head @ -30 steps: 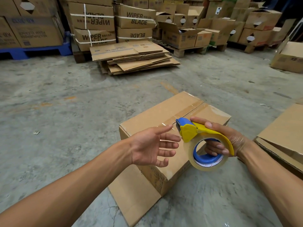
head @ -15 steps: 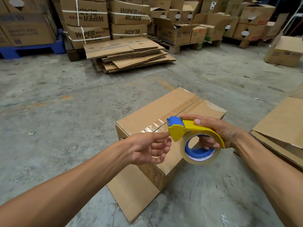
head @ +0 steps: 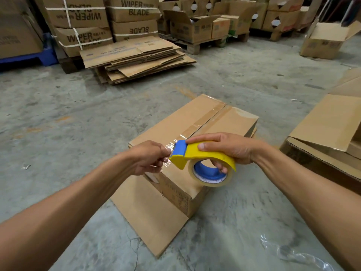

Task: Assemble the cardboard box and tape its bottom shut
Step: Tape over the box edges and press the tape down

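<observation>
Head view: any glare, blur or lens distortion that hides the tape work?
Head view: wide-angle bending at the edges; soft, even light; glare on the clear tape along the box seam; left hand pinching the tape end beside the dispenser is slightly soft.

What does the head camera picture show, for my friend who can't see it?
The left hand pinches clear tape at a yellow dispenser, held by the right hand, above a cardboard box on the concrete floor.
</observation>
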Tool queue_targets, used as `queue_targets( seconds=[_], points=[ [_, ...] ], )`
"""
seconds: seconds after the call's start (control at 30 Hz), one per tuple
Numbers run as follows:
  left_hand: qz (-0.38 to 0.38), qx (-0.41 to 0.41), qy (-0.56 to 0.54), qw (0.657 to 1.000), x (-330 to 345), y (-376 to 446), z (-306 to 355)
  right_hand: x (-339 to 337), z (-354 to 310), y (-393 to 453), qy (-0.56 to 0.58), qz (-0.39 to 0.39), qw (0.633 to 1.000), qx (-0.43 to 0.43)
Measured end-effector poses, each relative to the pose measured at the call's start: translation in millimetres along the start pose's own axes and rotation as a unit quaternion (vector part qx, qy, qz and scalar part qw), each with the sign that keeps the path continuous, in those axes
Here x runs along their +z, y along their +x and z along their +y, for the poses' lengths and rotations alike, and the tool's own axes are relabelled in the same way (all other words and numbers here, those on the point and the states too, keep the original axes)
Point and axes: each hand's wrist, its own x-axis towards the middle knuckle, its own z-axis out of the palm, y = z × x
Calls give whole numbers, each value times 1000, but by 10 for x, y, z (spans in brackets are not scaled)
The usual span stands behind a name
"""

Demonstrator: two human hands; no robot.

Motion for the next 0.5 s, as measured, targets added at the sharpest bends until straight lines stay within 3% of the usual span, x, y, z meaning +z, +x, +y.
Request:
queue_targets(
  seconds=[0.17,0.33,0.5],
  points=[
    [93,9,93,991,-726,338,-135,-3,93,-105,10,46,999,15],
    [81,26,192,978,-1245,555,-274,188,207,-151,9,96,995,39],
    [128,34,291,948,-1340,806,-241,651,73,137,7,137,990,14]
  ],
)
